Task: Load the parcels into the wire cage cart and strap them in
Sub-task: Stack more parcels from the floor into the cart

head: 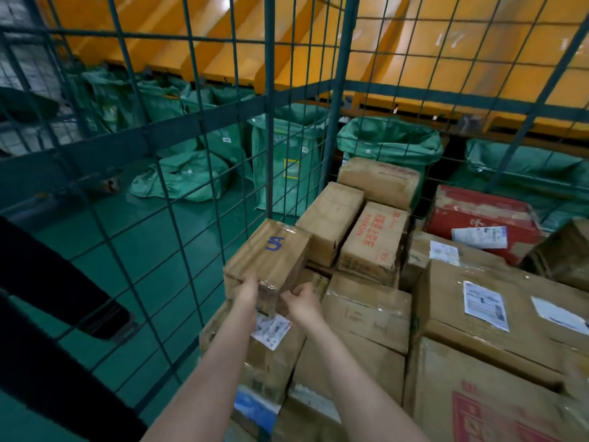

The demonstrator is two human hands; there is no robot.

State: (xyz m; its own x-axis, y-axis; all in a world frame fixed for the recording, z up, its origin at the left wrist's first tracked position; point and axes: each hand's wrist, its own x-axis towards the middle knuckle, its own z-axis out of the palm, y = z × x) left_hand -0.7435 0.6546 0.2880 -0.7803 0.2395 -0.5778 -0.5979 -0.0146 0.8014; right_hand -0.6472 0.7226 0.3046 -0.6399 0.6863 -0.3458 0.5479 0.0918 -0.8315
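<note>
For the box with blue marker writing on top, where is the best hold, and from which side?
Likely the near short end of the blue-marked box, from the person's side, where the left hand and right hand are: the wire cage wall crowds its left, other cartons its far end.

I note both forearms bare, entering from the bottom of the view and converging forward. The left forearm [207, 362] runs up and slightly right, wrist straight. The left hand [248, 293] shows its back, fingers extended and pressed flat against the near face of the parcel [271, 250]. The right forearm [357, 384] angles up and left. The right hand [301, 303] sits just beside the left, apart from it, fingers curled and gripping the parcel's lower near corner.
</note>
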